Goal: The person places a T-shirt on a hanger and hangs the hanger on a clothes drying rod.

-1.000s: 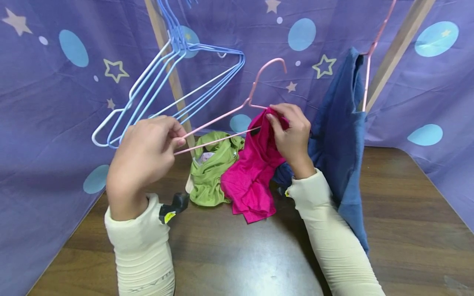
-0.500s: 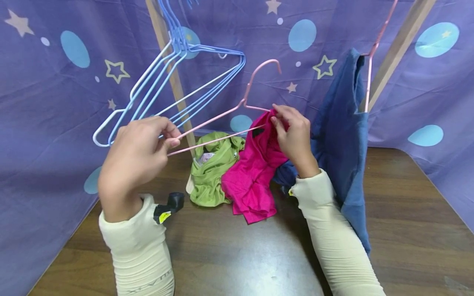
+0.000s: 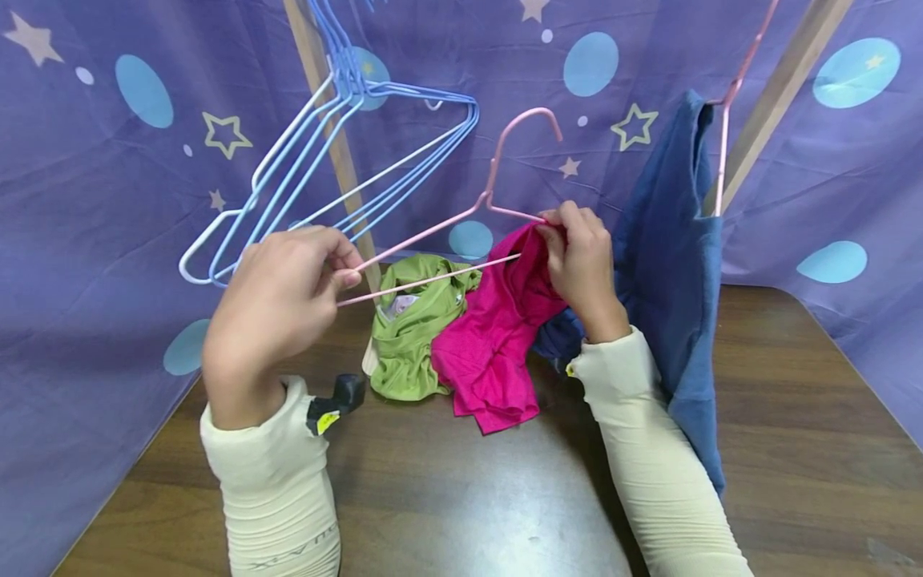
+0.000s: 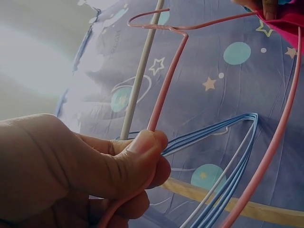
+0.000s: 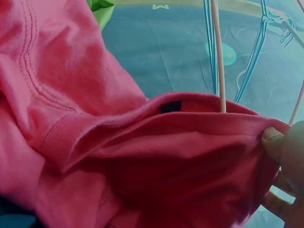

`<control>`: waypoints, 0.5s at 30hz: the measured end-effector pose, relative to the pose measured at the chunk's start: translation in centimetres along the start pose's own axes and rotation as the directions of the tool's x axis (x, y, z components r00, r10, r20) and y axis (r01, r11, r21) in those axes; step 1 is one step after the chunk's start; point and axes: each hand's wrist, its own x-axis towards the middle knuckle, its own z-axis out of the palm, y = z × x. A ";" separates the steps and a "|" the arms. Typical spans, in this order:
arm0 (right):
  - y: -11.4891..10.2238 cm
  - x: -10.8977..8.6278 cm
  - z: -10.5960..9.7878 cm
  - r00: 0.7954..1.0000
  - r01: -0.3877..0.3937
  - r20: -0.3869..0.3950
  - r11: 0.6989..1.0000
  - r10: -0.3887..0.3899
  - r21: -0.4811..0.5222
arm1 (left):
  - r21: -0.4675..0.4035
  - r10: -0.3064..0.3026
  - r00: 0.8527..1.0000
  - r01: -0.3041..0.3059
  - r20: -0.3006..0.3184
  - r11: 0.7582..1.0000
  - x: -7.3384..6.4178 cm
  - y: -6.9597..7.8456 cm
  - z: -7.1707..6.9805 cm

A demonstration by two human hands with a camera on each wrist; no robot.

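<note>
My left hand (image 3: 281, 288) pinches the left corner of a pink wire hanger (image 3: 425, 236), its hook pointing up. In the left wrist view, thumb and fingers close round the hanger wire (image 4: 168, 83). My right hand (image 3: 582, 264) pinches the neckline of a magenta T-shirt (image 3: 497, 353) near the hanger's right arm. In the right wrist view, the lower bar passes into the ribbed neck opening, beside a black label (image 5: 171, 107), and its end is hidden by cloth. The shirt droops toward the table, its lower part bunched there.
Several blue and white hangers (image 3: 310, 152) hang at left by a wooden pole (image 3: 339, 160). A crumpled green garment (image 3: 411, 353) lies on the brown table (image 3: 461, 497). Blue cloth (image 3: 667, 264) hangs from another pink hanger (image 3: 723, 152) at right, close to my right forearm.
My right hand has shifted slightly right with the shirt's neckline, showing more of the hanger's right arm. My left hand and the hanger went a little left, then back right.
</note>
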 end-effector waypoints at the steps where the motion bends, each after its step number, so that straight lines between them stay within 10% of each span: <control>1: 0.0 0.0 0.0 1.000 0.005 -0.008 1.000 -0.005 -0.006 | 0.002 0.000 1.000 0.000 -0.001 1.000 0.0 0.0 0.0; 15: -1.8 -0.2 0.9 0.935 0.006 -0.353 0.999 -0.024 -0.051 | -0.015 -0.001 1.000 0.001 -0.011 1.000 0.4 0.9 0.6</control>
